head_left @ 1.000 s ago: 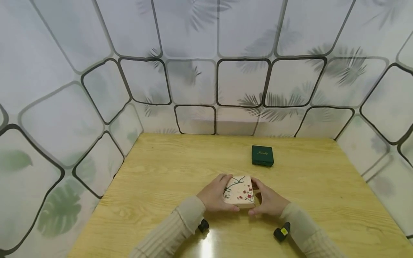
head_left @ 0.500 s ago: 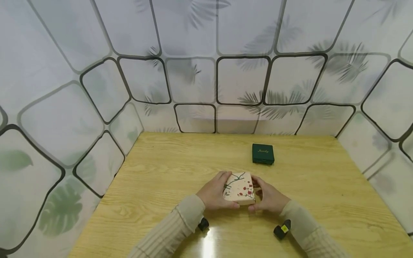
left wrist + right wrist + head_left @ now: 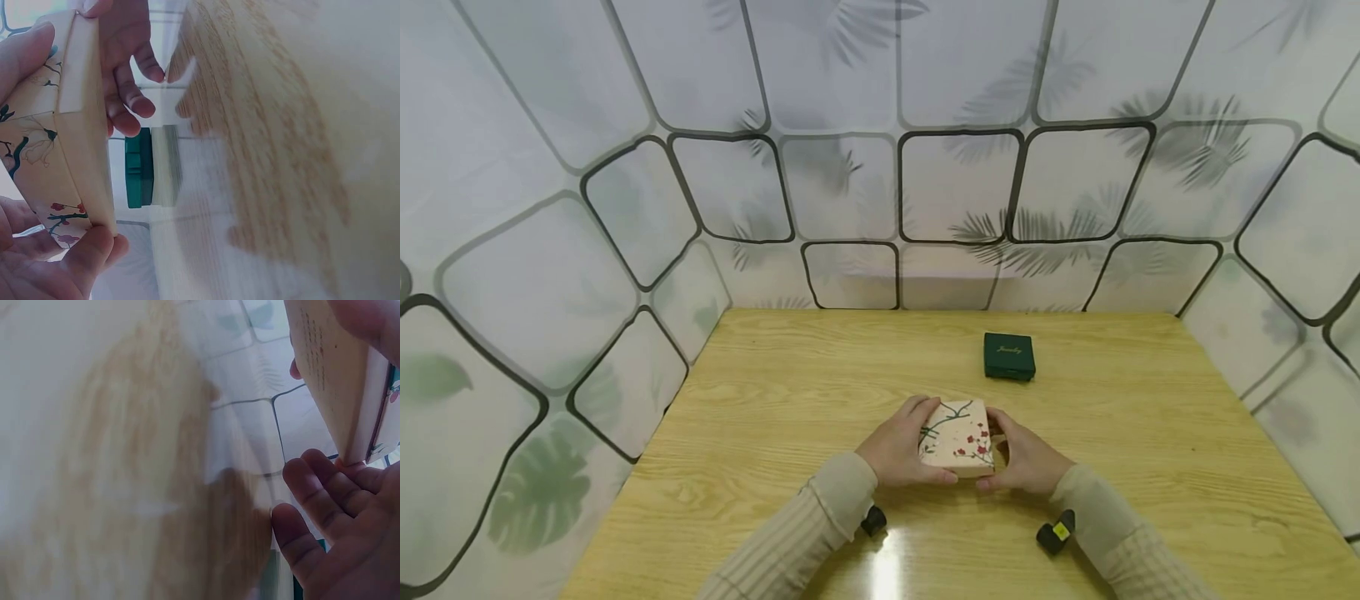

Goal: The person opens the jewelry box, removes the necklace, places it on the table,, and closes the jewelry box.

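Floral box [image 3: 957, 440] held between both hands [image 3: 891, 450]

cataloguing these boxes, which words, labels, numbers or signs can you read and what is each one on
"Jewelry", probably: small gold script atop the dark green box.
Small print, too blurred to read: plain face of the floral box.
Mark on the yellow label, too small to read: right wrist's black device.
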`<state>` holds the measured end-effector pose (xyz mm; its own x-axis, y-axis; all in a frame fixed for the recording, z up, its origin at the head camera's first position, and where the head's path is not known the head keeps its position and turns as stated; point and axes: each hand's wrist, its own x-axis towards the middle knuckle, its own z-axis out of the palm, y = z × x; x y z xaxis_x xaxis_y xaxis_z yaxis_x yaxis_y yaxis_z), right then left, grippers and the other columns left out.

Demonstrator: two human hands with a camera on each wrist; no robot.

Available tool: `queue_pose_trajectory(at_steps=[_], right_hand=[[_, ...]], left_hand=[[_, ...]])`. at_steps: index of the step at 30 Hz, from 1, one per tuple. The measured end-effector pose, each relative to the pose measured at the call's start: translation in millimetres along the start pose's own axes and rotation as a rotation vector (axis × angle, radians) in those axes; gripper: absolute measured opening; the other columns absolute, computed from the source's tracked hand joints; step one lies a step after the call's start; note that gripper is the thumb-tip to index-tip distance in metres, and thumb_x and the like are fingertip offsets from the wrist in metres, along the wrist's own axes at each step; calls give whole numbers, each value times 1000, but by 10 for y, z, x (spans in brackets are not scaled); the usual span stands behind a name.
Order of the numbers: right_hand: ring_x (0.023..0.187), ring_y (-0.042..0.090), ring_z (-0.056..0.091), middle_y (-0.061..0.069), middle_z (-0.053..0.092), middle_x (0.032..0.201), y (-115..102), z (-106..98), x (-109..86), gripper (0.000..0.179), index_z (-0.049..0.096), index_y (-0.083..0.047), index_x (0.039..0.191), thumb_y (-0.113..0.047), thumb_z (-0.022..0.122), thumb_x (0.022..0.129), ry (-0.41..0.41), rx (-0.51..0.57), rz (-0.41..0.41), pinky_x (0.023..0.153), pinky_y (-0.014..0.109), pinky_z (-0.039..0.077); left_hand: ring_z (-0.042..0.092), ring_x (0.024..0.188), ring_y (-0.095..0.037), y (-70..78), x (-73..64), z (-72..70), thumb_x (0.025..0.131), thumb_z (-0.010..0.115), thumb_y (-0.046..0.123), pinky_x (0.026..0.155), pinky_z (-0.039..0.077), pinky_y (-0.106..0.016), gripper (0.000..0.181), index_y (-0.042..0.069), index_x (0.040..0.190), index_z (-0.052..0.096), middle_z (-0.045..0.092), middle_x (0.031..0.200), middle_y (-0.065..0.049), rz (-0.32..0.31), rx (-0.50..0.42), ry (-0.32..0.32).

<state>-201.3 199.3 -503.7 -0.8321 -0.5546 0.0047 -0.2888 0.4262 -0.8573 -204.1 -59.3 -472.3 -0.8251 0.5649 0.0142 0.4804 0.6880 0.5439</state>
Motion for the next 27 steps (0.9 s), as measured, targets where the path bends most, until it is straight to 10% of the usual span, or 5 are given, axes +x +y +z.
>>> queue_pose_trajectory(at_steps=[27], right_hand=[[127,27,42,7,31,149,-70,22,10,116,11,-11,153,-31,88,68,0,26,24,103,46,38]], left_hand=[[44,128,-19,16,-20,-17,64,72,73,104,40,-35,119,18,155,18,26,152,-2,-15,-16,-2]])
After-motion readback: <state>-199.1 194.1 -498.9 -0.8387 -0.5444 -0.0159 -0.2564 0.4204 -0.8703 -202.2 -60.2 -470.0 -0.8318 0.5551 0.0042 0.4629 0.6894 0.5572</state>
